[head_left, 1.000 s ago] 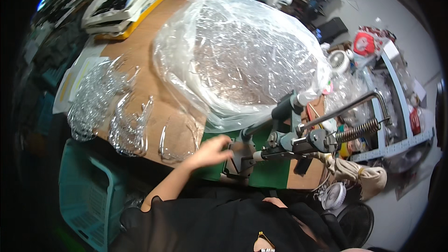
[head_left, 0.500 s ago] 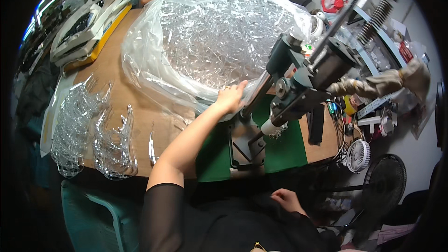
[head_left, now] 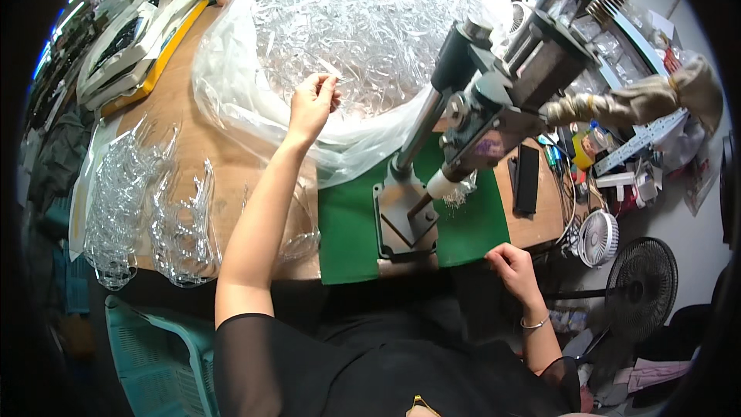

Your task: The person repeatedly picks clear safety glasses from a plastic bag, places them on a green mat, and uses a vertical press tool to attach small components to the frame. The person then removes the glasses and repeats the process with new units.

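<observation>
My left hand is raised over the near left part of a big open clear plastic bag. Its fingers are pinched, and what looks like a thin clear plastic strip sticks up from the fingertips. A tangled heap of shiny clear plastic strips fills the bag behind it. Beside the table's front edge is my right hand, thumb and fingers closed together; whatever they may hold cannot be made out. Between the hands stands a hand press with a metal base plate on a green mat.
Bundles of clear plastic loops lie on the table's left side, near a teal plastic basket. A black oblong object rests right of the press. The press's cloth-wrapped handle juts right, above a small white fan.
My left hand has left the bag's near rim by the press post and moved left, over the bag. My right hand has risen from my lap to the table's front edge. The view has shifted slightly.
</observation>
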Demonstrator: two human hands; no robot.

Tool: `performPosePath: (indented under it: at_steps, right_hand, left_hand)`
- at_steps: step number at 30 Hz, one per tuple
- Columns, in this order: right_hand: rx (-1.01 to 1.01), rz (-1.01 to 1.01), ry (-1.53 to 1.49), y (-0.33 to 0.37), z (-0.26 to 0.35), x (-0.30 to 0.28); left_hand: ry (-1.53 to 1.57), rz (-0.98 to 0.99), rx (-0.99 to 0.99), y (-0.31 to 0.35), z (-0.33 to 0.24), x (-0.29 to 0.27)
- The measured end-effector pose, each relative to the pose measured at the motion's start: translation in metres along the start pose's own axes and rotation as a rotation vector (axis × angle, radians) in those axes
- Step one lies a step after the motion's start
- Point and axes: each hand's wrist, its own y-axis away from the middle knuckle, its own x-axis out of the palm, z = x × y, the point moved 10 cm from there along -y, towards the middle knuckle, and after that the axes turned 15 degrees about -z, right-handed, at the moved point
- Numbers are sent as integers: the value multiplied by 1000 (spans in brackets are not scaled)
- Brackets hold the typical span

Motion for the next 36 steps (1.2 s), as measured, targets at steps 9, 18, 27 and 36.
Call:
performPosePath:
  at_steps: [9, 18, 27, 36]
  right_hand:
    - [-128, -64, 34, -36, -26, 28]
    - [-543, -421, 227, -33, -31, 63]
    - [-429, -490, 179, -37, -53, 58]
    - [-700, -100, 419, -51, 1, 74]
  left_hand:
    - [-612, -383, 220, -45, 6, -74]
    - [-967, 28, 520, 24, 22, 71]
    - [-356, 359, 365, -16, -35, 65]
    - [-649, 159, 582, 84, -134, -12]
